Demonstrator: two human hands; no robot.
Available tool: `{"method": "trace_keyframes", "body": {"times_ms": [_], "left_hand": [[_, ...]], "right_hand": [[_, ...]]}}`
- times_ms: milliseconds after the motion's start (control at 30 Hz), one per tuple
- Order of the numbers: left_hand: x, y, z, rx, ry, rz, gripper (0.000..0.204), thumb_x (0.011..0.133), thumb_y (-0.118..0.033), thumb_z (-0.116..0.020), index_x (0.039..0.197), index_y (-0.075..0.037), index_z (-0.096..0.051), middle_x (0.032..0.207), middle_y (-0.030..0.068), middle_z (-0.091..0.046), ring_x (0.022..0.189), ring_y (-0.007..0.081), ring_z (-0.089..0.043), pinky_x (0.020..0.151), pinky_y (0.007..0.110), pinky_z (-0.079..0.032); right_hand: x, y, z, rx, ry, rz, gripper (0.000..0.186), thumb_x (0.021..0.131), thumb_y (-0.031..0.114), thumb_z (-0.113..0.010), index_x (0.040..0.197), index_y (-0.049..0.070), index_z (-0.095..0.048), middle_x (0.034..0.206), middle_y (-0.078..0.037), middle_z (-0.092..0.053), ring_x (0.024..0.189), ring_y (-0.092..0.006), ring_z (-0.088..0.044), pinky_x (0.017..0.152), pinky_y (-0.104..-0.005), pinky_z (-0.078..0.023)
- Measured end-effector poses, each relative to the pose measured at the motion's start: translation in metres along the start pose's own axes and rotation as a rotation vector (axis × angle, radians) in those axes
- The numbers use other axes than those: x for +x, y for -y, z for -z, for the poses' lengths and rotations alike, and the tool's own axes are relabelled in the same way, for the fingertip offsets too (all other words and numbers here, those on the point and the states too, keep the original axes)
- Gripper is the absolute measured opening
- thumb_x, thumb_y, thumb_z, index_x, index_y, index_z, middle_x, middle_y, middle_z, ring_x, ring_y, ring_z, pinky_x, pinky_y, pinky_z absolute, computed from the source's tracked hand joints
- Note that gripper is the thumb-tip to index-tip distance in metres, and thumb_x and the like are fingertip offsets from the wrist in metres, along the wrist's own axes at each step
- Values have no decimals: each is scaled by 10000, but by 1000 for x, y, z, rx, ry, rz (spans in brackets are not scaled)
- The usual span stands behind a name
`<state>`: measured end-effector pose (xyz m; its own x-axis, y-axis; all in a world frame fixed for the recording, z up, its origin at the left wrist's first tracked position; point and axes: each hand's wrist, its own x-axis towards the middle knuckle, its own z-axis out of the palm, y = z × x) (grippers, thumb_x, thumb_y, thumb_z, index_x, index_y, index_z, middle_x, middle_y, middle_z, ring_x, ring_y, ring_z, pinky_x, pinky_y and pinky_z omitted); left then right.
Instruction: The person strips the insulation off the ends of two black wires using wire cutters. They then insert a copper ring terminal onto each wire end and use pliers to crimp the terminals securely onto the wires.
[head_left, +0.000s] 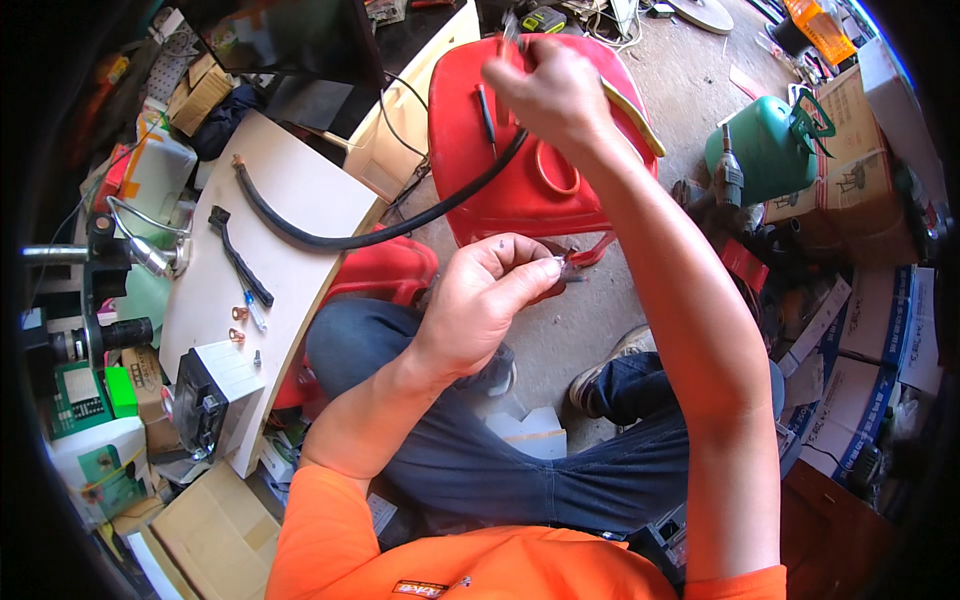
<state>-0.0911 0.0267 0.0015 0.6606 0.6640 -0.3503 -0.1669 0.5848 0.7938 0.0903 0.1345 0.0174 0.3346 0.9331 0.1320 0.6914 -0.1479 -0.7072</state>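
Note:
My left hand is closed in a pinch above my lap; a small dark and shiny piece shows at its fingertips, too little to name. My right hand reaches out over a red plastic stool, its fingers closed round a blurred thing with a reddish part and a shiny tip. Lying on the stool are a thin pen-like tool, a red ring and a yellow curved handle. A thick black cable runs from the white tabletop onto the stool.
On the tabletop lie a short black strip, small copper pieces and a black and white device. A green gas tank and a power drill stand right. Cardboard boxes line the right side.

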Motion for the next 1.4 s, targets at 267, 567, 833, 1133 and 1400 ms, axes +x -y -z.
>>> {"method": "trace_keyframes", "body": {"times_ms": [267,567,833,1133,1400], "left_hand": [[1,-4,-7,-31,-22,-67,129,934,0,-551,1045,47,-598,1096,136,-635,1048,214,-640,938,367,-548],[13,10,-26,58,7,-41,77,914,-6,-572,977,20,-610,1114,135,-620,1059,236,-637,896,349,-564],[20,12,-42,35,-50,0,141,908,-33,-597,1019,49,-628,993,92,-659,870,125,-645,831,267,-544],[19,14,-43,62,-48,40,70,899,-15,-542,927,31,-587,1103,172,-610,1042,266,-647,887,365,-564],[19,16,-42,82,-30,40,68,891,-25,-551,925,24,-585,1079,154,-606,1092,281,-626,880,364,-566]], "right_hand": [[-100,-26,105,934,114,-312,301,948,361,-622,969,64,-580,680,33,-500,545,-35,-438,433,-204,-333],[-227,-66,108,1374,312,-498,349,1019,264,-507,1215,-17,-570,1175,-115,-642,1050,-168,-607,917,-354,-483],[-229,-67,98,1244,665,-634,384,1004,373,-529,1069,-5,-525,843,-87,-635,716,-134,-605,696,-285,-507],[-221,-65,99,1250,778,-721,419,999,429,-508,1092,21,-509,878,-113,-661,690,-142,-622,631,-299,-532],[-221,-67,99,1310,778,-746,434,1001,449,-492,1080,22,-506,885,-120,-669,751,-169,-663,612,-303,-539]]}}
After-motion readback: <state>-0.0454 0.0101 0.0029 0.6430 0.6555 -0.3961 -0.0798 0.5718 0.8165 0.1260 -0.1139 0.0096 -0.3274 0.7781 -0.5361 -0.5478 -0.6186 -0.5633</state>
